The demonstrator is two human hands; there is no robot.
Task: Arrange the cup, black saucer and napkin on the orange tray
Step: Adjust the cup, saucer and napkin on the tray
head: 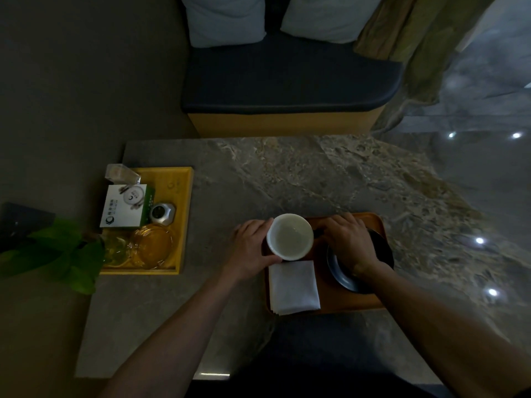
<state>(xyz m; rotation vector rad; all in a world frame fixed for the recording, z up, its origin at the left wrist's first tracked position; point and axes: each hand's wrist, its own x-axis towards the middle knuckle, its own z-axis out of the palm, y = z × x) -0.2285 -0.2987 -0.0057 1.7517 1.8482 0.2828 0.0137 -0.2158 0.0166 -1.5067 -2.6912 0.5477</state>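
1. Cup [289, 236]: stood at the far-left corner of the orange tray [330, 301], seemingly overlapping that tray's left edge. Could not tell from above whether resting or lifted clear.
2. Left hand [253, 251]: clamped round the white wall from the left, thumb on the near side, fingers round the far side.
3. Right hand [347, 242]: lay palm-down, fingers spread, over the black saucer [337, 270] on the tray's right half. Could not tell whether gripping the rim or merely pressing.
4. Napkin [293, 287]: lay folded at the near-left corner, far edge just at the base of the white wall, near edge seemingly past the tray's lip.
5. Judged the likeliest slip: setting down half on the raised tray edge, then tipping toward the marble table [287, 173]. Cause: a base hidden under the hand and a dim view.
6. Judged next: catching the napkin's far edge under the base, or dragging the fold askew, if slid rather than lifted.
7. Judged possible: a knock against the saucer, or a scrape across the tray, if both hands closed in together through the narrow gap between them.
8. Judged minor: a nudge sending the overhanging napkin off the near edge.
9. Saw pale contents or a pale glaze inside; could not tell which, so allowed for a spill on any tilt.
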